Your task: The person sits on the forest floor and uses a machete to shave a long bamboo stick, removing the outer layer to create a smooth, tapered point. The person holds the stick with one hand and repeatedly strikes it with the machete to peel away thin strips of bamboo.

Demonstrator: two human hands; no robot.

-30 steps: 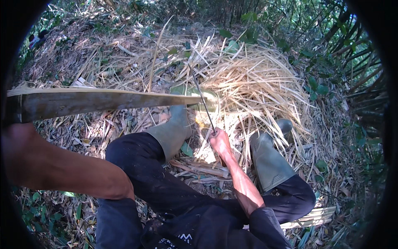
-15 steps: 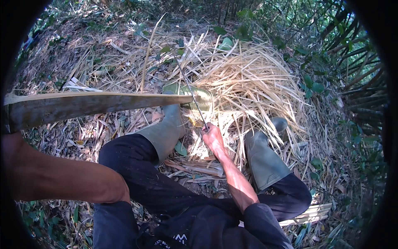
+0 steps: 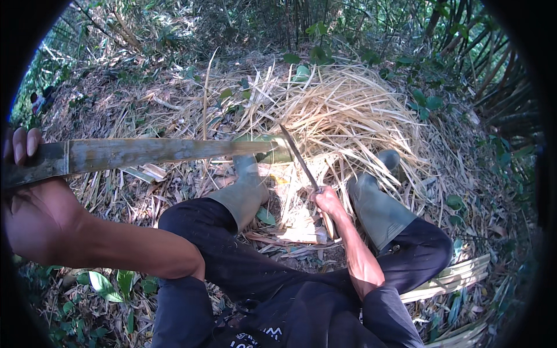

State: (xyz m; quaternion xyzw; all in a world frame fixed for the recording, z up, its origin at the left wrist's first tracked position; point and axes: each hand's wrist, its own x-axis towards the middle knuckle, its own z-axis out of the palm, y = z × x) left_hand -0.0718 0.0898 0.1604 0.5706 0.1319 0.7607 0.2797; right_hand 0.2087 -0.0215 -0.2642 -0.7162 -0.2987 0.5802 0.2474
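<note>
Bamboo pole (image 3: 156, 152), greenish, split-looking, runs roughly level across the left half of the view, its far end at the left boot. Left hand (image 3: 23, 168) clenched round the near end at the left edge, fingertips curled over the top. Right hand (image 3: 328, 203) wrapped tight on the handle of a long knife (image 3: 299, 158), blade slanting up-left, its tip touching the pole's far end. Person in dark trousers (image 3: 232, 255) and green rubber boots (image 3: 377, 209), feet apart. Heap of pale dry bamboo shavings (image 3: 348, 116) just ahead of the boots. Leaf litter on the ground; green bamboo stems (image 3: 493, 69) at right.
</note>
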